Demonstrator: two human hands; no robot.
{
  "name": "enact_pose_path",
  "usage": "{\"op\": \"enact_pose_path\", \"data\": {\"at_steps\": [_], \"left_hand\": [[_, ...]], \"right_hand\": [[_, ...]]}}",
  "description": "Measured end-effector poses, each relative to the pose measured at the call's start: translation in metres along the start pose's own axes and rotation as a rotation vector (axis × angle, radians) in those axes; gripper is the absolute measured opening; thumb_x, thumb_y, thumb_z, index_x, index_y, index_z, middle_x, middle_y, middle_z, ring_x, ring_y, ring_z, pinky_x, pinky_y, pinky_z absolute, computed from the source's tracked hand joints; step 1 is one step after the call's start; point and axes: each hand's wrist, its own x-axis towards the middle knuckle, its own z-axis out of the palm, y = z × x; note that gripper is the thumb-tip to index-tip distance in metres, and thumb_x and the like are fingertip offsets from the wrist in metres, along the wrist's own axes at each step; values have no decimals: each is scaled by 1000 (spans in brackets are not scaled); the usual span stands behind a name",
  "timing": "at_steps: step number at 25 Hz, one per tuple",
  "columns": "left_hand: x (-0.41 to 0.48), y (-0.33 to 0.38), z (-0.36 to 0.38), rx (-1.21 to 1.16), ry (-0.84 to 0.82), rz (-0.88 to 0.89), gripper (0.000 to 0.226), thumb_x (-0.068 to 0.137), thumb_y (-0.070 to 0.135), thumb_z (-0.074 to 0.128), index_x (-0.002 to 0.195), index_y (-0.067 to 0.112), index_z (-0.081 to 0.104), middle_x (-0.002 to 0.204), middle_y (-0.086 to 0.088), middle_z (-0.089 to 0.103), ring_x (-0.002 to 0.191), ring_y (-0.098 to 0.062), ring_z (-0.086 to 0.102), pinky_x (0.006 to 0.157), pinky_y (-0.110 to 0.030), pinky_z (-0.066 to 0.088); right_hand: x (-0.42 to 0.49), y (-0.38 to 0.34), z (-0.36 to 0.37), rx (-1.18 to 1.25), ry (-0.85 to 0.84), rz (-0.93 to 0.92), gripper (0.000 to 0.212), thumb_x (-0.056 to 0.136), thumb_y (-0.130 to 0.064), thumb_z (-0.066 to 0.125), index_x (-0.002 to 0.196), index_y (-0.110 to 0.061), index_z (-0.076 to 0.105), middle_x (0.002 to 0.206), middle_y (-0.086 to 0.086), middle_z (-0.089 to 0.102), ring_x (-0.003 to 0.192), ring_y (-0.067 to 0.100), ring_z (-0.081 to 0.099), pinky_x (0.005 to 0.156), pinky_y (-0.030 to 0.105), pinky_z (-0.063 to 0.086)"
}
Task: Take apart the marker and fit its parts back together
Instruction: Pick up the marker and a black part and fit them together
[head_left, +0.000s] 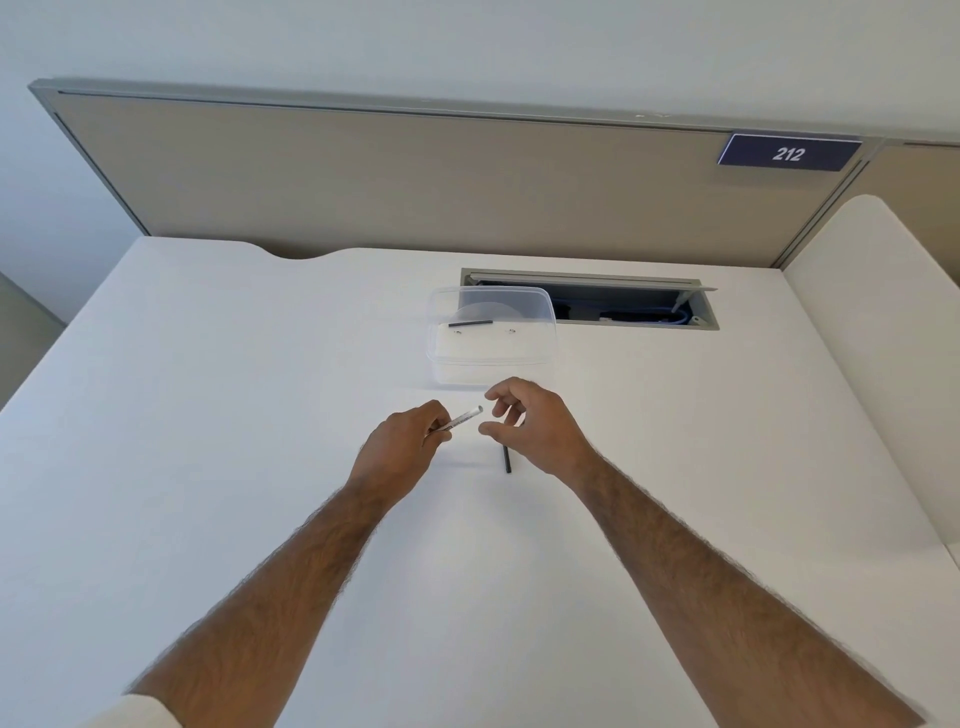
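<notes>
Head camera looks down at our two bare hands over a white desk (208, 415). Our left hand (402, 452) has its fingers closed around the marker tube (460, 420), a thin pale barrel with small print on it. The tube sticks out past our left fingertips and points up toward our right hand (530, 426). Our right fingers are curled but open, with the thumb and first finger apart, and they hold nothing. The open end of the tube is just beside our right fingertips, not touching them. A thin black stick (506, 459) from the marker lies flat on the desk, partly under our right palm. Farther out past our fingers sits a clear plastic box (491, 358). Inside it lies another black piece (470, 323) of the marker.
</notes>
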Motion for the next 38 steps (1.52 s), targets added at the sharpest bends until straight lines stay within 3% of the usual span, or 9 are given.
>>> {"op": "enact_pose_path", "data": {"at_steps": [4,9,13,17,22,26,31,35,38], "left_hand": [[1,-3,1,1,10,-20,8,97,33,59,93,32,52,89,14,70,83,-16,65,67,-38,57],[2,-7,2,6,2,-19,9,97,33,59,92,33,51,91,14,70,85,-16,65,68,-39,57],[1,-7,3,10,1,-10,7,98,32,58,94,32,52,93,15,69,86,-16,64,70,-39,56],[3,-7,3,19,-4,-12,5,99,33,56,95,31,54,93,14,69,86,-16,63,69,-40,56],[4,-8,2,28,-5,-16,4,99,32,56,96,31,55,93,13,69,85,-17,63,70,-40,56],[3,-7,1,26,-5,-3,3,99,32,56,96,31,56,93,13,69,86,-16,63,70,-39,55],[2,-8,-1,36,15,-3,3,100,31,56,96,31,56,93,14,68,85,-15,61,69,-36,53],[4,-9,-3,50,25,-1,3,100,31,56,96,31,57,93,15,68,85,-15,61,68,-35,52],[5,-8,-3,57,20,12,4,100,30,56,96,31,57,93,14,67,85,-16,61,69,-36,53]], "right_hand": [[2,21,8,-203,107,99,5,88,-21,63,90,-19,67,89,-6,68,76,13,60,74,32,53],[-1,35,28,-443,31,341,7,84,-24,60,80,-19,59,89,0,67,83,23,63,65,31,47],[-3,32,48,-580,-15,357,12,85,-24,61,90,-14,58,98,7,65,94,29,63,66,31,41],[-5,30,58,-571,-7,420,14,88,-19,58,99,-10,60,105,8,62,97,31,63,67,31,41],[-6,31,54,-558,-10,456,9,89,-6,49,88,-12,55,104,11,62,89,32,63,67,32,45],[-8,40,49,-450,13,429,9,81,-9,50,84,-12,58,98,5,61,83,27,62,65,35,51],[-9,37,31,44,178,318,6,79,-10,60,78,-15,63,67,-5,61,59,15,53,54,30,45],[-8,28,12,409,213,248,8,84,-3,65,84,-9,70,72,1,66,65,15,58,64,29,49],[-8,20,6,478,216,224,10,87,0,64,87,-6,72,74,2,67,65,15,60,67,26,51]]}}
